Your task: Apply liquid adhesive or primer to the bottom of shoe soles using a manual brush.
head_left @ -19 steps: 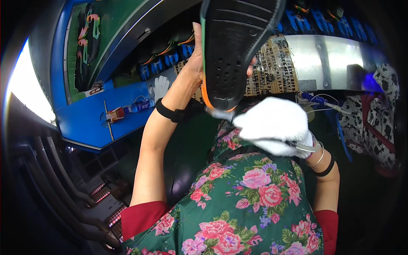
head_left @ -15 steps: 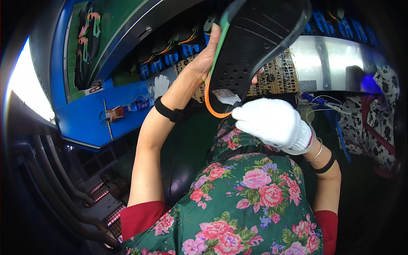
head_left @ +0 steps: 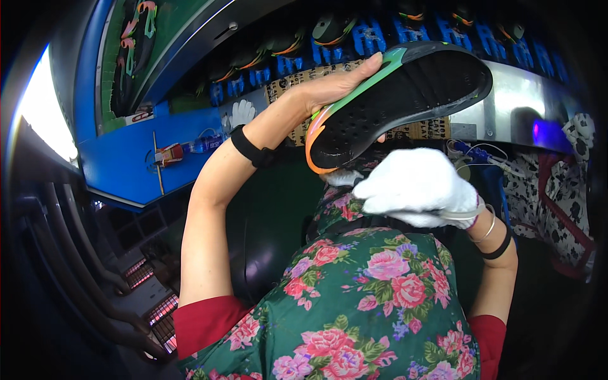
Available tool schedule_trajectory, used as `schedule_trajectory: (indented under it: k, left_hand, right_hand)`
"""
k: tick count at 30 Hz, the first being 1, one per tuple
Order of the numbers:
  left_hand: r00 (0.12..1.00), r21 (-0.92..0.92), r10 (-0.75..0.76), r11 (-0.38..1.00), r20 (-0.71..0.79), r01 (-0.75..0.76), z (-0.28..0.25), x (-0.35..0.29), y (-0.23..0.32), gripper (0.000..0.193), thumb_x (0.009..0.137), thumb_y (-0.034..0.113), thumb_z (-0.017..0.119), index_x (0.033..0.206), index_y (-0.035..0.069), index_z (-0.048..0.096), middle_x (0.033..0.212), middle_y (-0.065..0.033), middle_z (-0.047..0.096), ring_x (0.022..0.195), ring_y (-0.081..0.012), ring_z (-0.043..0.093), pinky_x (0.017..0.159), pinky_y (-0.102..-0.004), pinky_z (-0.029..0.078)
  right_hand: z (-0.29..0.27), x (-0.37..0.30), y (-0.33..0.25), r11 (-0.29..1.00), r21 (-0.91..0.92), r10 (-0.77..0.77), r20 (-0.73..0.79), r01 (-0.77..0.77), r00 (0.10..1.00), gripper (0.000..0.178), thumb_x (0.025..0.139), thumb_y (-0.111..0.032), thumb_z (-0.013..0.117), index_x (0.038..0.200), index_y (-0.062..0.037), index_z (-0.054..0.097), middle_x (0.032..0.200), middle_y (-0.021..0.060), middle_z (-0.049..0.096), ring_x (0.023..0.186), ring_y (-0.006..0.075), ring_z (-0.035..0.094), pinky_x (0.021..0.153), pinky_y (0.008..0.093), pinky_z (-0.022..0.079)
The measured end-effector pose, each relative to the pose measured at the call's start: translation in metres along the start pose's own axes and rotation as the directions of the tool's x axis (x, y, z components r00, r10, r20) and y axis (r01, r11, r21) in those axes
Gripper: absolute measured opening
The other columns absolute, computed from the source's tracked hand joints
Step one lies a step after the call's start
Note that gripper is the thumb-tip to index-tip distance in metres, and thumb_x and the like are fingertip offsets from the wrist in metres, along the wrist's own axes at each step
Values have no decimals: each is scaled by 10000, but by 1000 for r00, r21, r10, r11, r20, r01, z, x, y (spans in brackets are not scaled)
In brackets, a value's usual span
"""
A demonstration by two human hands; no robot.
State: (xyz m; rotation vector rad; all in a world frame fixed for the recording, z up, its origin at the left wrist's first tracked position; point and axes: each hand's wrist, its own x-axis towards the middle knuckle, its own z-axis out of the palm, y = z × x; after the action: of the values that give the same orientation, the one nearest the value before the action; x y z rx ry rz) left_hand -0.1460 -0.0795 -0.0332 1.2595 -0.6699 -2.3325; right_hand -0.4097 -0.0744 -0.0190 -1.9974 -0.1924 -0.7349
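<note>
My bare left hand (head_left: 339,90) grips a shoe sole (head_left: 408,95) by its edge, thumb along the green side and fingertips showing below. The sole is black inside with a green-to-orange rim, and tilts with its orange end toward me. In a white knit glove, my right hand (head_left: 415,183) is closed round a flat brush with pale bristles (head_left: 342,178). The bristles are just below the orange end; whether they touch it I cannot tell. The brush's handle is hidden in the glove.
Beyond my hands, several soles ride on blue holders (head_left: 370,39) along a line. A metal edge (head_left: 500,95) partly covered with printed cardboard (head_left: 294,82) runs in front. On the blue table (head_left: 120,177) at left lie a white glove (head_left: 242,113), a bottle (head_left: 201,144) and a red container (head_left: 168,154).
The sole has come lower and turned flatter, its far end swinging right. The brush has moved from the sole's inside to below its orange end. My right hand has shifted slightly right.
</note>
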Motion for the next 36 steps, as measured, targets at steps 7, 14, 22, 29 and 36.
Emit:
schedule_trajectory:
  k: [7, 14, 22, 29, 36]
  left_hand:
    - [986, -384, 46, 923, 160, 19, -10, 6, -19, 997, 940, 849, 348, 1348, -22, 607, 1068, -275, 729, 901, -395, 764, 819, -528, 648]
    - [963, -718, 268, 676, 30, -166, 12, 17, -74, 776, 1094, 622, 287, 1371, -42, 577, 1128, -296, 719, 990, -415, 743, 918, -539, 615]
    - [895, -328, 420, 833, -150, -446, 33, 9, -92, 499, 1104, 328, 510, 1478, -2, 529, 1487, -216, 573, 1299, -357, 623, 1131, -521, 494]
    - [740, -767, 669, 440, -66, -466, 50, -11, -96, 531, 1141, 347, 355, 1463, -49, 506, 1444, -264, 580, 1192, -397, 677, 1041, -498, 581]
    - [684, -741, 730, 451, -14, -497, 19, -2, -137, 978, 932, 675, 572, 1600, -3, 344, 1571, -282, 457, 1398, -440, 521, 1182, -568, 435]
  right_hand:
    - [-3, 4, -3, 948, 290, 168, -112, -130, 979, 193, 805, -45, 815, 986, -114, 817, 1016, 86, 799, 898, 267, 761, 806, 360, 602]
    - [-29, 8, -7, 916, 125, 389, -514, -381, 765, 161, 789, 24, 810, 945, -18, 810, 966, 121, 805, 877, 240, 751, 815, 342, 587]
    - [-34, 10, -6, 875, -229, 307, -420, -427, 854, 178, 790, 2, 829, 948, -80, 821, 1011, 104, 807, 903, 220, 753, 841, 343, 589]
    - [-23, 11, -19, 914, -283, 155, -417, -290, 896, 250, 775, -1, 810, 1012, -83, 808, 1071, 127, 796, 914, 273, 755, 808, 365, 595]
    - [-23, 25, -35, 902, -330, 98, -471, -278, 877, 336, 762, -25, 819, 1085, -121, 807, 1105, 85, 794, 937, 260, 754, 816, 363, 601]
